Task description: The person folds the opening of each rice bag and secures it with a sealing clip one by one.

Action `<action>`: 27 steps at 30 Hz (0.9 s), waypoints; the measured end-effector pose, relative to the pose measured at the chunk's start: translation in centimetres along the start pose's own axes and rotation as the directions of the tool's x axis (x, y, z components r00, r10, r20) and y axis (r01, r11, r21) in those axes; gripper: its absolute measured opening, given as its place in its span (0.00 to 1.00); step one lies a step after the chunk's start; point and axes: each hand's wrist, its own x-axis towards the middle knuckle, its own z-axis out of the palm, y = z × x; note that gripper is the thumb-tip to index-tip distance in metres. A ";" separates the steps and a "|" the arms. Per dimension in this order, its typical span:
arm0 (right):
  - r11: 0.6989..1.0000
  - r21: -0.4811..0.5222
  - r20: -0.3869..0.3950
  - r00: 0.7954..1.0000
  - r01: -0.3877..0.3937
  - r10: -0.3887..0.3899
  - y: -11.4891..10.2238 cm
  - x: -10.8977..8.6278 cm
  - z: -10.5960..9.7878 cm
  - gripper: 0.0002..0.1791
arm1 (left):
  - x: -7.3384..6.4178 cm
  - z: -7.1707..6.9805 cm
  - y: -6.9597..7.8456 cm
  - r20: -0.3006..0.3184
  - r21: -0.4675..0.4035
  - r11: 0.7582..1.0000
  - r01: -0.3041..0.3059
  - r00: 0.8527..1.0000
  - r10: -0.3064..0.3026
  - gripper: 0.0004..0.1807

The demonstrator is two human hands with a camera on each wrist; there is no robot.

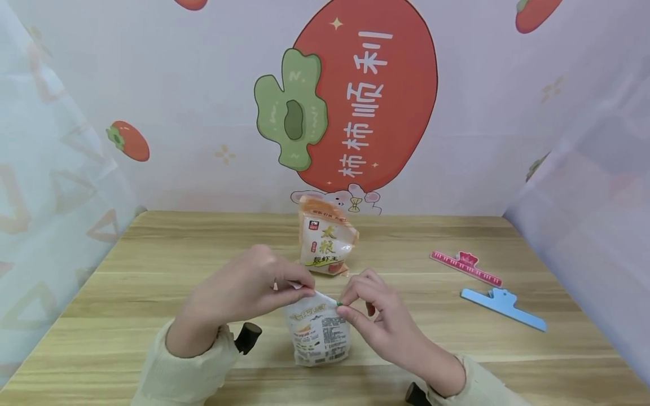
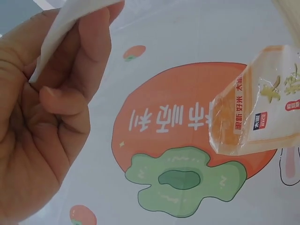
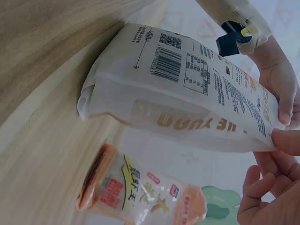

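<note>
A white printed bag [image 1: 321, 334] stands upright on the table in front of me. My left hand [image 1: 242, 288] pinches the left part of its top edge between thumb and fingers. At the right end of that edge, my right hand [image 1: 380, 317] pinches the top corner. The right wrist view shows the bag's barcode side [image 3: 178, 84] and a gusseted side, with both hands at the top. Close up in the left wrist view, a white flap [image 2: 70, 18] lies between the left hand's [image 2: 47, 117] thumb and fingers.
Behind the white bag stands an orange-and-white rice bag [image 1: 325, 245]. To the right, a red sealing clip [image 1: 464, 268] and a light blue sealing clip [image 1: 503, 308] lie on the wooden table [image 1: 127, 270]. A printed backdrop [image 1: 203, 84] rises behind the table.
</note>
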 end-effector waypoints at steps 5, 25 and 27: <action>0.999 -0.001 -0.003 0.999 -0.043 0.043 -0.1 0.7 0.0 0.04 | 0.0 0.0 0.0 -0.012 0.023 0.999 -0.041 0.999 0.041 0.04; 0.964 -0.202 -0.006 0.984 0.174 -0.179 0.1 0.3 0.0 0.05 | 0.2 -0.2 -0.2 -0.012 0.019 0.988 -0.153 0.988 0.153 0.07; 0.943 -0.251 0.022 0.975 0.217 -0.219 0.2 0.2 -0.1 0.07 | 0.1 -0.1 -0.2 -0.005 0.009 0.990 -0.142 0.990 0.142 0.07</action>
